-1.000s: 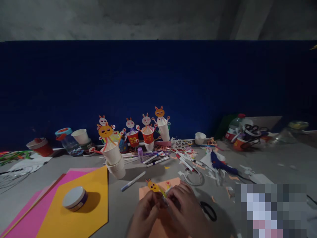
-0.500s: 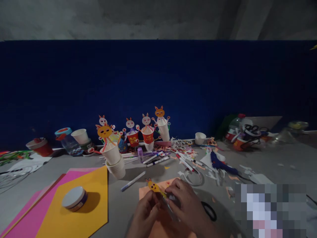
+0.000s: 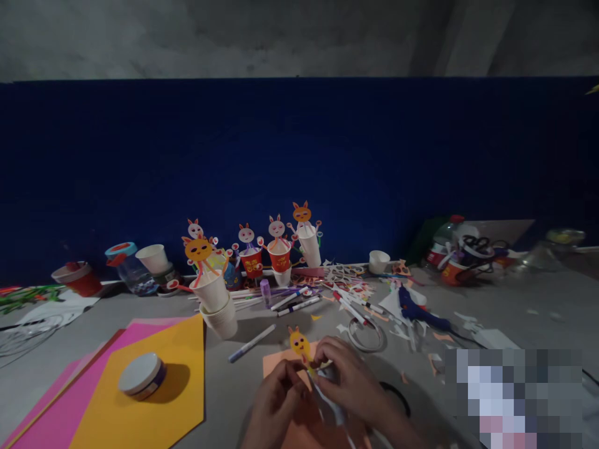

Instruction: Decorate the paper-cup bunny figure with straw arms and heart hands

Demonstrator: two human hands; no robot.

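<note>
My left hand [image 3: 276,402] and my right hand [image 3: 349,380] meet low in the middle of the view, both pinched round a thin stick. A small yellow paper rabbit face [image 3: 299,342] stands upright on top of that stick, just above my fingers. A pale, crumpled strip [image 3: 330,405] hangs down between my hands. Under them lies an orange paper sheet [image 3: 276,362] on the grey table.
Paper cups with rabbit figures [image 3: 253,249] stand at the back. Stacked white cups [image 3: 216,305], markers [image 3: 290,302], a tape ring [image 3: 367,333], a blue glue gun [image 3: 416,308], black scissors [image 3: 397,399], yellow and pink sheets [image 3: 140,386] and a round tin [image 3: 141,374] surround my hands.
The rabbit face has swung from tilted left to upright and risen a little. My right hand has shifted slightly, and the pale strip now hangs lower between my hands.
</note>
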